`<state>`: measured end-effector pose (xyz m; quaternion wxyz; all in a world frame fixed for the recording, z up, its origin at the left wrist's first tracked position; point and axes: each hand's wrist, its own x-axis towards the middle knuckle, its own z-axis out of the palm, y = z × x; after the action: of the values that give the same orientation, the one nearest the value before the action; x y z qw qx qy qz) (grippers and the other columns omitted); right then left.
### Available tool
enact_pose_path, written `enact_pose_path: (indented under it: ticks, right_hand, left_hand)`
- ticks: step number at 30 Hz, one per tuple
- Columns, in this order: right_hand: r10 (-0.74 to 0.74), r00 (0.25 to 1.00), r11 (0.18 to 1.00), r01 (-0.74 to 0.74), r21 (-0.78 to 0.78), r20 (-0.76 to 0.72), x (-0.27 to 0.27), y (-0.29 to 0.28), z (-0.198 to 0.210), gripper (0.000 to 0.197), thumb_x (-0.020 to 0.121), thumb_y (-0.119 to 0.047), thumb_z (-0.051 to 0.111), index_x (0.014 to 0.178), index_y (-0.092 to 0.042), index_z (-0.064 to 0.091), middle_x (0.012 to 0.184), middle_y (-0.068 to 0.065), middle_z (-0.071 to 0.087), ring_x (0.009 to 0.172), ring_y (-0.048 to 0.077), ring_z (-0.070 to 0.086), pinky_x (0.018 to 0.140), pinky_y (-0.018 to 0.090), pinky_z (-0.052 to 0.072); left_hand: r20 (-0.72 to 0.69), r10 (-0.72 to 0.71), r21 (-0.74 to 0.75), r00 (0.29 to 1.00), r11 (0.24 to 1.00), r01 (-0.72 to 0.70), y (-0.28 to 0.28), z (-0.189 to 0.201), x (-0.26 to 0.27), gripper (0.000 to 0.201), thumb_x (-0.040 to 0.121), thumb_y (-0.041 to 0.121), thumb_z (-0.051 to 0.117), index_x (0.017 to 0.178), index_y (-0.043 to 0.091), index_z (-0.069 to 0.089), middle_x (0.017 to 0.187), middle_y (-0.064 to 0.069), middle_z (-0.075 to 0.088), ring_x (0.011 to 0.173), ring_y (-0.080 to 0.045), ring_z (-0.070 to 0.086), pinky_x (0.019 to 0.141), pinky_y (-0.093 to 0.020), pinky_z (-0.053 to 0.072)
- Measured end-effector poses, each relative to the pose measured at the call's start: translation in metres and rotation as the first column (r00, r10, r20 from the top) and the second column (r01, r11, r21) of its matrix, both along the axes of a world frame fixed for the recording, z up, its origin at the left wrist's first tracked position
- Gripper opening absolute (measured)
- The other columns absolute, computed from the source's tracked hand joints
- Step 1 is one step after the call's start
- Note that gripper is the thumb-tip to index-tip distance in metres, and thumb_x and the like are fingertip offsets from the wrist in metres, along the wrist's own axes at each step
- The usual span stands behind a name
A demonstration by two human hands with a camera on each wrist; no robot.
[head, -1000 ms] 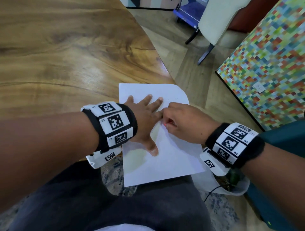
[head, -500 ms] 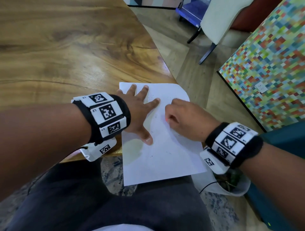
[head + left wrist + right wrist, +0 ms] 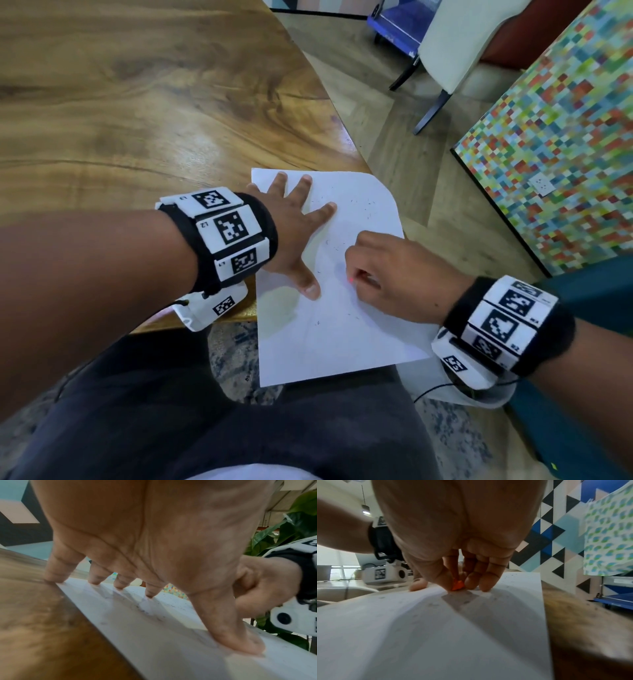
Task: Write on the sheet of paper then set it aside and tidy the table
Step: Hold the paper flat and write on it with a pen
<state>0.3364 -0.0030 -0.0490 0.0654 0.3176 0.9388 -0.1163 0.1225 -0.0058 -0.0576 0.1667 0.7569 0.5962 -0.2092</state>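
Note:
A white sheet of paper [image 3: 335, 329] lies on the near corner of the wooden table [image 3: 137, 120], with its near and right parts hanging past the edge. Small dark specks dot it. My left hand [image 3: 294, 222] lies spread and flat on the sheet's upper left, fingers [image 3: 150, 592] and thumb pressing down on the paper [image 3: 171, 635]. My right hand [image 3: 387, 274] pinches a small orange piece [image 3: 458, 585] between thumb and fingers, its tip on the paper [image 3: 436, 628] mid-sheet. Most of the orange piece [image 3: 351, 281] is hidden by the fingers.
My lap in dark trousers [image 3: 274, 428] sits below the overhanging sheet. A white chair [image 3: 455, 44] and a blue cart [image 3: 394, 20] stand on the floor beyond the table corner. A multicoloured mosaic panel [image 3: 565, 137] is on the right. A leafy plant [image 3: 300, 520] stands behind.
My left hand has slid a little farther up the sheet. My right hand has drawn nearer to me along the paper with the orange piece, leaving a gap between the hands.

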Motion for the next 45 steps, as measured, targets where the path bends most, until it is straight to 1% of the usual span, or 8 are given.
enact_pose_path:
  ticks: [4, 12, 15, 20, 26, 32, 35, 45]
  right_hand:
    - [-0.182, 0.983, 0.981, 0.182, 0.064, -0.014, -0.019, 0.041, -0.002, 0.006, 0.082, -0.021, 0.051, 0.08, -0.022, 0.056, 0.084, -0.004, 0.051, 0.075, 0.02, 0.054, 0.07, 0.042, 0.05]
    - [-0.383, 0.923, 0.919, 0.384, 0.092, -0.029, -0.048, 0.103, 0.002, 0.01, 0.089, -0.015, 0.053, 0.083, -0.02, 0.058, 0.095, 0.001, 0.054, 0.091, 0.022, 0.053, 0.077, 0.034, 0.046]
    - [-0.323, 0.946, 0.941, 0.322, 0.101, -0.009, -0.047, 0.095, 0.005, 0.007, 0.087, -0.017, 0.054, 0.083, -0.02, 0.058, 0.092, -0.001, 0.053, 0.088, 0.022, 0.055, 0.077, 0.037, 0.049]
    - [-0.071, 0.995, 0.996, 0.068, 0.054, 0.062, -0.043, 0.056, 0.003, 0.006, 0.087, -0.024, 0.054, 0.086, -0.022, 0.059, 0.089, -0.004, 0.052, 0.081, 0.019, 0.051, 0.073, 0.036, 0.046]
    - [-0.233, 0.973, 0.968, 0.231, 0.099, 0.007, -0.043, 0.084, 0.005, 0.007, 0.087, -0.019, 0.055, 0.082, -0.023, 0.057, 0.09, -0.004, 0.054, 0.085, 0.021, 0.057, 0.077, 0.037, 0.05]
    - [-0.009, 0.998, 1.0, 0.008, 0.017, 0.059, -0.042, 0.027, 0.007, 0.009, 0.093, -0.025, 0.049, 0.084, -0.023, 0.049, 0.091, -0.005, 0.045, 0.081, 0.02, 0.051, 0.07, 0.036, 0.044]
    - [0.069, 0.995, 0.997, -0.067, -0.023, 0.074, -0.037, 0.008, 0.005, 0.009, 0.092, -0.027, 0.047, 0.084, -0.024, 0.051, 0.091, -0.004, 0.046, 0.08, 0.021, 0.051, 0.067, 0.041, 0.046]
    - [-0.055, 0.997, 0.995, 0.05, 0.086, 0.062, -0.043, 0.063, 0.005, 0.009, 0.093, -0.029, 0.047, 0.095, -0.022, 0.053, 0.096, -0.002, 0.051, 0.09, 0.022, 0.055, 0.076, 0.041, 0.048]
  left_hand:
    - [0.007, -0.001, -0.001, 1.0, 1.0, 0.001, 0.0, 0.0, -0.001, 0.141, 0.056, 0.096, 0.06, 0.156, 0.04, -0.022, 0.166, -0.01, -0.028, 0.153, -0.043, -0.017, 0.119, -0.067, 0.015]
    - [0.014, 0.002, 0.021, 1.0, 1.0, -0.003, -0.002, -0.002, -0.002, 0.144, 0.056, 0.096, 0.06, 0.158, 0.033, -0.02, 0.167, -0.01, -0.025, 0.154, -0.041, -0.015, 0.12, -0.065, 0.015]
    - [0.018, 0.015, 0.013, 1.0, 1.0, -0.015, -0.002, -0.001, -0.001, 0.145, 0.056, 0.095, 0.062, 0.159, 0.033, -0.019, 0.166, -0.009, -0.026, 0.153, -0.04, -0.016, 0.12, -0.065, 0.014]
    - [0.02, 0.023, -0.001, 1.0, 1.0, -0.023, -0.001, -0.002, 0.0, 0.145, 0.057, 0.093, 0.064, 0.157, 0.033, -0.022, 0.166, -0.011, -0.028, 0.153, -0.041, -0.018, 0.12, -0.066, 0.013]
    - [-0.004, 0.009, 0.004, 1.0, 1.0, -0.009, -0.002, 0.0, 0.0, 0.143, 0.057, 0.096, 0.059, 0.157, 0.034, -0.022, 0.165, -0.011, -0.028, 0.153, -0.042, -0.017, 0.12, -0.067, 0.012]
    - [-0.001, 0.011, 0.008, 1.0, 1.0, -0.011, -0.002, -0.002, -0.002, 0.142, 0.059, 0.096, 0.058, 0.157, 0.033, -0.022, 0.165, -0.011, -0.029, 0.153, -0.042, -0.018, 0.12, -0.067, 0.007]
    - [-0.005, -0.001, 0.013, 1.0, 1.0, 0.001, -0.001, -0.004, -0.003, 0.141, 0.059, 0.097, 0.055, 0.157, 0.033, -0.024, 0.165, -0.012, -0.03, 0.153, -0.042, -0.019, 0.12, -0.067, 0.004]
    - [0.01, 0.035, 0.093, 0.999, 0.995, -0.036, 0.019, 0.0, -0.009, 0.131, 0.059, 0.099, 0.05, 0.159, 0.04, -0.011, 0.169, -0.008, -0.017, 0.155, -0.035, -0.011, 0.119, -0.069, 0.004]
